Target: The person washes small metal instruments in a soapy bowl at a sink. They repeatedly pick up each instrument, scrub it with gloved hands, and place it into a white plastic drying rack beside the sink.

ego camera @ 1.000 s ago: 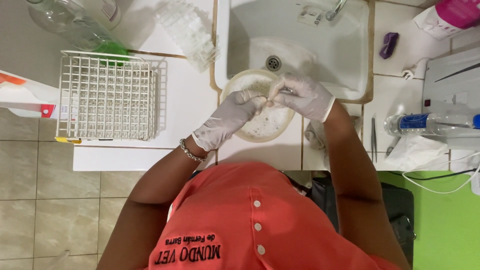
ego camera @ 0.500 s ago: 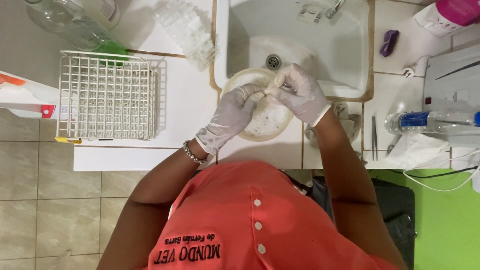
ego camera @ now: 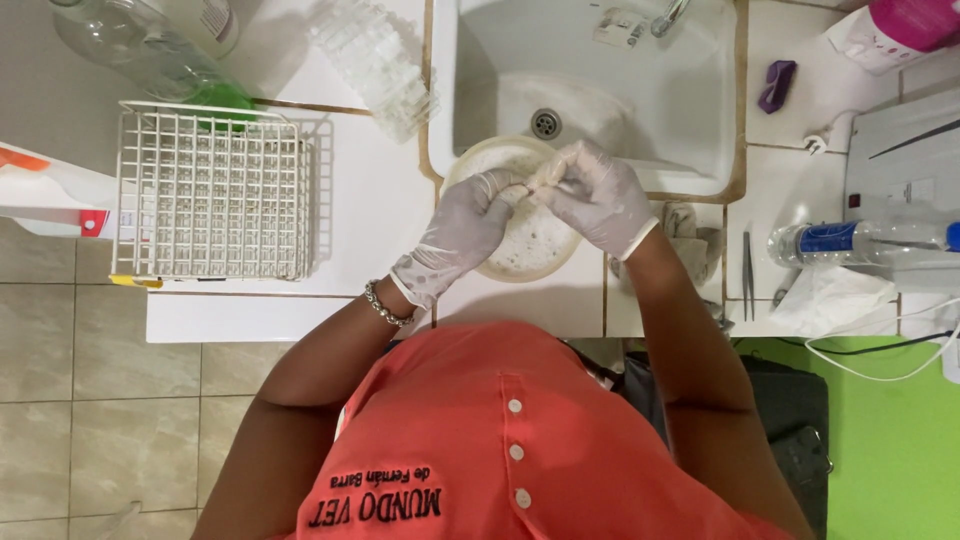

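**Gloved hands meet over a soapy bowl at the sink's edge**

Over the front rim of the white sink [ego camera: 700, 120], both gloved hands come together above a round bowl [ego camera: 520, 245] of foamy water. Left hand [ego camera: 462, 228] has its fingers curled inward, the tips meeting the right hand [ego camera: 598, 198], which is closed around a small pale object [ego camera: 548, 176]; what the object is cannot be told, as the fingers hide most of it. A beaded bracelet [ego camera: 388, 305] circles the left wrist.

Beneath the hands, the bowl sits on the white counter, its far edge overlapping the sink rim. Just beside the right forearm lies a crumpled cloth [ego camera: 688, 228]. Farther right are tweezers [ego camera: 748, 272] and a clear bottle with a blue label [ego camera: 860, 240], lying on its side. To the left, well apart, stands a white wire rack [ego camera: 210, 195], with a clear plastic tray [ego camera: 372, 62] near the sink's left corner.
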